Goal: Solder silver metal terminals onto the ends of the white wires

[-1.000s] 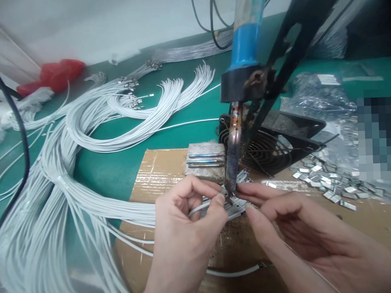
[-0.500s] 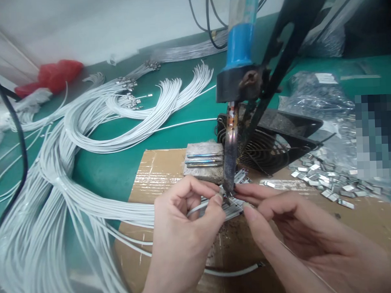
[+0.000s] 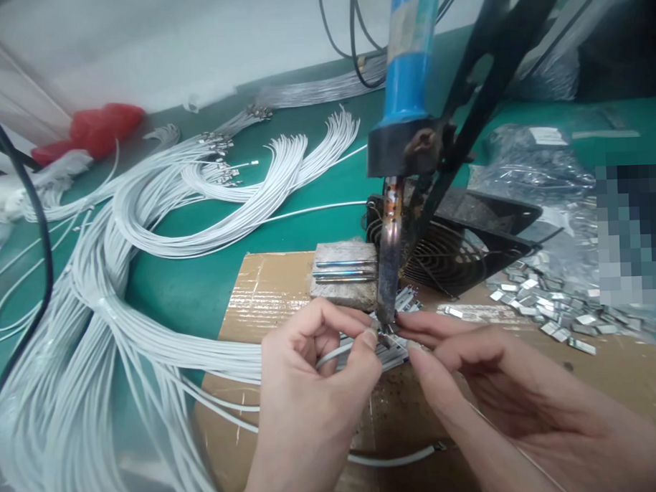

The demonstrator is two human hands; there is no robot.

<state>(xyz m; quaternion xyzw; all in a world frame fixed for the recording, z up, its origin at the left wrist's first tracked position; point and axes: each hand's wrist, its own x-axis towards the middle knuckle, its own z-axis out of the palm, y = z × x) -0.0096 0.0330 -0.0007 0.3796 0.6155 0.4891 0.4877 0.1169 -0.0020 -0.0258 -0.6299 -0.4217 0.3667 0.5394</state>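
Between thumb and index finger, my left hand (image 3: 316, 390) pinches a white cable (image 3: 329, 355) close to its end. That end lies right under the tip of a soldering iron (image 3: 389, 272) with a blue handle, mounted tip down. Just right of the tip, my right hand (image 3: 494, 384) is closed on a thin solder wire (image 3: 521, 451), which runs across the palm toward the lower right. Its fingertips are close to the iron tip and the cable end. The exact contact is too small to make out. More white cable ends (image 3: 393, 355) lie beneath the fingers on the cardboard (image 3: 275, 273).
A worn block (image 3: 343, 292) carrying metal rods sits behind my left hand. Beyond the iron is a black fan (image 3: 451, 249). Small metal pieces (image 3: 556, 313) are piled at right near plastic bags (image 3: 529, 160). Large white cable bundles (image 3: 95, 369) fill the left.
The view has shifted slightly, moving the scene a little right and down. Both hands keep their grip at the iron tip, with no clear movement otherwise.
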